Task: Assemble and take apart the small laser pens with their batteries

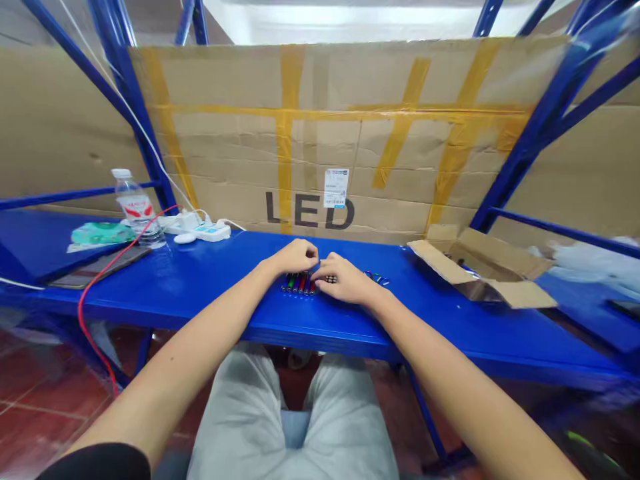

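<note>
Several small shiny tubes (299,285) in red, green, purple and blue lie side by side in a row on the blue table, their round ends towards me. My left hand (296,255) is over the far end of the row, its fingers curled together; what they pinch, if anything, is hidden. Bent over the right end of the row, my right hand (343,279) has its fingers closed, and more small round ends show beneath them. I cannot make out what it grips. Small clips or rings (377,278) lie just right of that hand.
An open cardboard box (480,267) with small items inside stands at the right. Left are a water bottle (139,208), a power strip (207,230), a tablet-like device (103,265), a green packet (103,233) and a red cable (95,293). Large cardboard (225,153) walls the back.
</note>
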A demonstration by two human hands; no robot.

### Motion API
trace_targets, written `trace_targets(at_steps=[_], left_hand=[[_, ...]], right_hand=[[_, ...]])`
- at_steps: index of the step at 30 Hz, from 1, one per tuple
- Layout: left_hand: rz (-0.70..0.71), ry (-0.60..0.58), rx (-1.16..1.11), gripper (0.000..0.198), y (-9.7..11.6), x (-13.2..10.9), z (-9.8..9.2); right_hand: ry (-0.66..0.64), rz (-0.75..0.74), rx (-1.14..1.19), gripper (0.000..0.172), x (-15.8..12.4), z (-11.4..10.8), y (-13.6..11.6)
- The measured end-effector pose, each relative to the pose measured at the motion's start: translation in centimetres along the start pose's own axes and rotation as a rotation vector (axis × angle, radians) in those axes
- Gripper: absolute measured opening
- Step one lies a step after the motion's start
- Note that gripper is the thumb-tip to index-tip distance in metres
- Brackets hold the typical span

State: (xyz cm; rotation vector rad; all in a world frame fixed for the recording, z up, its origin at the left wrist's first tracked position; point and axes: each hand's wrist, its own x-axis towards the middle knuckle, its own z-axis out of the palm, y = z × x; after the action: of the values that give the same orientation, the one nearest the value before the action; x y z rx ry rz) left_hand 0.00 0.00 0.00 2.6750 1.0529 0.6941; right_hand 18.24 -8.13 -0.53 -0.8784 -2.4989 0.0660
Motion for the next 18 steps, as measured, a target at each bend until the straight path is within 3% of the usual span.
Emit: trace_targets(at_steps=[6, 18], left_hand=[[0.015, 0.122, 0.012, 0.018, -0.06, -0.09, 0.10], [0.029, 0.165, 0.031, 0.017, -0.08, 0.31, 0.68]], right_hand=[[-0.020, 0.006, -0.020, 0.020, 0.30, 0.29, -0.17], [-0.078, -0.027, 0.090, 0.020, -0.32, -0.25, 0.17]])
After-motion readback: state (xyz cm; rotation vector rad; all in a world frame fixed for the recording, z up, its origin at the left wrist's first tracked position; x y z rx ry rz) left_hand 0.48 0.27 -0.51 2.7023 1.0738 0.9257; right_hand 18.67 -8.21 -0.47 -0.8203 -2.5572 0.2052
